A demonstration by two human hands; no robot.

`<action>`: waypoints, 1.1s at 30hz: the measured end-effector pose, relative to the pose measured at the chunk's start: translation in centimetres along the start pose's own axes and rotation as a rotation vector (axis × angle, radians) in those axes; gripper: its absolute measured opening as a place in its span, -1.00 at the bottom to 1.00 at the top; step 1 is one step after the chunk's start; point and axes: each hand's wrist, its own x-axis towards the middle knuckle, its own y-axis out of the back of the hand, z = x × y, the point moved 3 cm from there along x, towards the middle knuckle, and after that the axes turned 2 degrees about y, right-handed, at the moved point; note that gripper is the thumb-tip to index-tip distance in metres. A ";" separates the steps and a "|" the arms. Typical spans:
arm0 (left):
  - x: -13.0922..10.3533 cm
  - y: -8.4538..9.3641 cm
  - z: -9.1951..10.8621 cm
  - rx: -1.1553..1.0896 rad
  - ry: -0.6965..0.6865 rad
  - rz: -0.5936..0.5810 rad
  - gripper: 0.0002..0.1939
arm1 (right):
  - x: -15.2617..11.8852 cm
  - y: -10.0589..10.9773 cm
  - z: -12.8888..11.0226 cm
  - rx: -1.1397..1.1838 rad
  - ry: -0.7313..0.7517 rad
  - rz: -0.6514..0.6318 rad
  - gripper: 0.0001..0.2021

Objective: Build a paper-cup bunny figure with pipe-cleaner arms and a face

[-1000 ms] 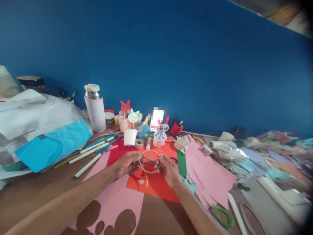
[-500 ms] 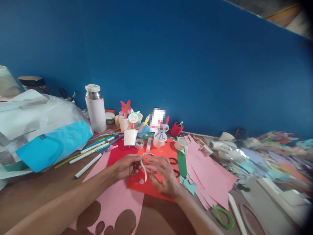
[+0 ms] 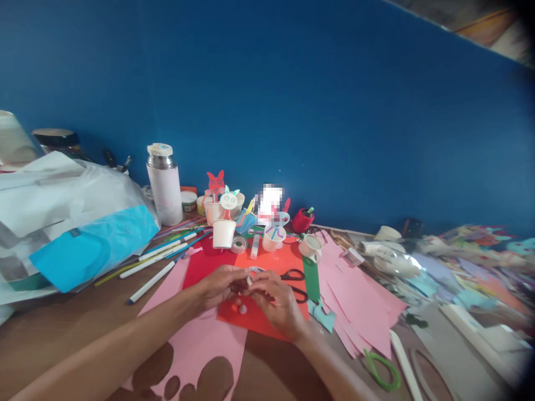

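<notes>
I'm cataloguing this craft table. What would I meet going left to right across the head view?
Stack of pale, round cups, tall pale-pink cylindrical flask with a steel neck, left hand, small off-white strip between the hands, right hand, thin bright-green loop.

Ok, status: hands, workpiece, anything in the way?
Left hand and right hand pinching pale strip together. Strip mostly hidden in the grip. Black-handled scissors close beside right hand, might crowd it.
</notes>
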 end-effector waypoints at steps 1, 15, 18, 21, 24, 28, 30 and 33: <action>-0.1 0.0 0.1 0.060 0.015 0.021 -0.66 | 0.0 0.0 0.2 0.057 -0.058 0.025 -0.87; -0.6 -0.6 1.7 0.279 -0.255 0.144 -0.70 | 0.4 0.9 2.2 0.219 -0.466 0.100 -0.81; -0.7 -0.7 2.0 0.298 -0.277 0.176 -0.73 | 0.6 0.8 2.1 0.178 -0.454 0.085 -0.81; -0.8 -0.7 2.2 0.279 -0.303 0.209 -0.79 | 0.7 0.6 1.9 0.173 -0.456 0.056 -0.81; -0.9 -0.6 2.2 0.202 -0.277 0.204 -0.80 | 0.8 0.4 1.8 0.242 -0.492 -0.013 -0.80; -0.8 -0.4 1.9 0.153 -0.265 0.154 -0.78 | 1.2 0.4 1.7 0.337 -0.558 -0.060 -0.80; -0.7 -0.2 1.9 0.167 -0.283 0.136 -0.77 | 1.5 0.5 1.8 0.362 -0.564 -0.050 -0.80; -0.6 0.1 2.0 0.202 -0.293 0.117 -0.76 | 1.8 0.6 2.1 0.400 -0.550 -0.044 -0.81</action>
